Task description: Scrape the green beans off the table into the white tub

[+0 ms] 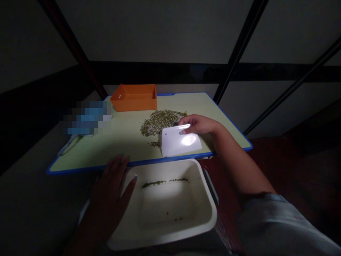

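Pinching a white scraper [174, 143] beyond the basin [167, 199], the right hand [201, 124] has its grip clamped; the left hand [112, 188], fingers apart, is at the basin's left rim. Green grains [157, 122], spread beyond the basin, could spill past it if the scraper tilts.

This looks like a dim room in a home, shown by the pale, dark-framed panels [160, 32] resembling wardrobe doors on the far side, blue-edged table [117, 144], near plastic basin [208, 206] and dark-red floor [262, 165] at right.
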{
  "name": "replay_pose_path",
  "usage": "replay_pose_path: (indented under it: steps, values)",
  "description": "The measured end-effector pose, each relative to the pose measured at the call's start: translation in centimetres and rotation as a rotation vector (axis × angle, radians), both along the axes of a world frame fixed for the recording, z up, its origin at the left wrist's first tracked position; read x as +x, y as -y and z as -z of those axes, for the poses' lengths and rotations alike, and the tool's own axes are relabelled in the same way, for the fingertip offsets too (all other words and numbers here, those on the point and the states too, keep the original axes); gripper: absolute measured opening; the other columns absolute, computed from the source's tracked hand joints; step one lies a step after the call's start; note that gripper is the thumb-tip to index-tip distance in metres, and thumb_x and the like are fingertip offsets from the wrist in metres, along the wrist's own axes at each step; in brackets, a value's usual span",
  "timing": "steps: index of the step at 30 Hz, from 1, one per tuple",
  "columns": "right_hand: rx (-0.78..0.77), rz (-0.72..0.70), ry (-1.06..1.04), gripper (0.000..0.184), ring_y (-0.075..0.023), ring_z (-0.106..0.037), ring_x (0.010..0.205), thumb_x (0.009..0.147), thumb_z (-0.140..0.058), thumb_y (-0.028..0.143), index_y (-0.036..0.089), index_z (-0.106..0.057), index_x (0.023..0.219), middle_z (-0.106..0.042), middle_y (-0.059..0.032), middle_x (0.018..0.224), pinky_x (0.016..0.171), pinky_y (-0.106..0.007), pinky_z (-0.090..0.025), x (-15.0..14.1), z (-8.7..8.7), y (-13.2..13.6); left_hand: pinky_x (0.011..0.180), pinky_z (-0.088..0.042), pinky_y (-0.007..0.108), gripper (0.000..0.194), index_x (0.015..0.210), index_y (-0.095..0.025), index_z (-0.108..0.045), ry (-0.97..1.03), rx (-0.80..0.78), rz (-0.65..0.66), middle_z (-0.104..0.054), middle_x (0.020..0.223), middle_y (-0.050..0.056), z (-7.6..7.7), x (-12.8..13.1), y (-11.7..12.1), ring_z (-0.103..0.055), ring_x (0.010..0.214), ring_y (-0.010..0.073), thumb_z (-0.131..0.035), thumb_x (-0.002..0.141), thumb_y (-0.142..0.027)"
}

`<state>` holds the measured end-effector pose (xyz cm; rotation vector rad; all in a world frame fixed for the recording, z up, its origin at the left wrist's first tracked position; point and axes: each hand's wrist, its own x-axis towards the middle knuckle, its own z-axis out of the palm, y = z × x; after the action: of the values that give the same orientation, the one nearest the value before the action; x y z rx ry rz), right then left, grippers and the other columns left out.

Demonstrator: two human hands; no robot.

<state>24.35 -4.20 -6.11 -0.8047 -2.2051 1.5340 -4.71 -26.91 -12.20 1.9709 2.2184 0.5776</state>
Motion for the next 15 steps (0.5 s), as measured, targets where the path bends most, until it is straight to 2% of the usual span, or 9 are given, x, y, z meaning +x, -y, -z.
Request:
replay_pose_path:
  steps: [7, 15]
  values:
    - [0.018, 0.025, -0.084, 0.029, -0.0086, -0.055, 0.065, 0.066, -0.078, 0.031, 0.015, -0.064, 0.085, -0.063, 0.0026, 0.074, 0.06, -0.022, -0.042, -0.04, -0.13, 0.04, 0.118, -0.021, 0.057, 0.064, 0.144, -0.028, -0.03, -0.002, 0.006, -0.008, -0.029, 0.157, 0.006, -0.11, 0.16, -0.07, -0.02, 0.147, 0.023, -0.029, 0.088, -0.059]
    - [0.088, 0.242, -0.164, 0.03, -0.008, -0.048, 0.058, 0.068, -0.074, 0.036, 0.015, -0.064, 0.088, -0.061, 0.0015, 0.071, 0.053, -0.022, -0.037, 0.26, -0.2, -0.2, 0.117, -0.02, 0.058, 0.063, 0.143, -0.028, -0.032, 0.013, -0.036, -0.043, -0.03, 0.157, 0.006, -0.82, 0.63, 0.06, -0.021, 0.147, 0.0243, -0.029, 0.087, -0.058]
